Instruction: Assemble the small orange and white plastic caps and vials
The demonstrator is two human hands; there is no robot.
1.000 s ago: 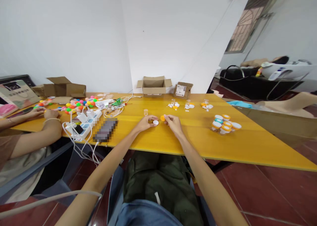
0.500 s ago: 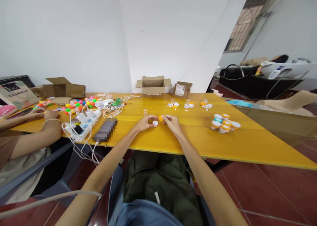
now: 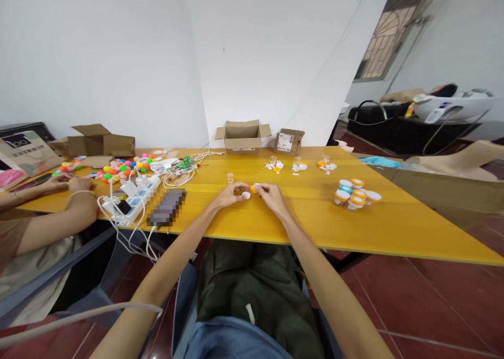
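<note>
Your left hand (image 3: 229, 195) curls around a white disc (image 3: 246, 195), gripping its edge at the thumb; its index finger arches free above. The disc is round, so it has no long axis, and its flat face points mostly up. Your right hand (image 3: 273, 195) pinches an orange cap (image 3: 252, 189) between thumb and fingertips. The cap sits just beside the disc, above the table (image 3: 311, 217), between your two hands; white shows at its upper edge, but it is too small and covered for you to tell exactly which way it faces. One clear cup (image 3: 230, 177) stands upright just beyond your left hand, its axis vertical.

Counting the rest: one bunch of lidded jars (image 3: 355, 202) stands to your right, with about seven lids visible, orange, white and teal. Three small piles of parts lie toward the back: a left pile (image 3: 277, 166), a middle pile (image 3: 302, 166) and a right pile (image 3: 323, 165). Two cardboard boxes stand behind them, one wide box (image 3: 243, 143) and one small box (image 3: 289, 143).
</note>
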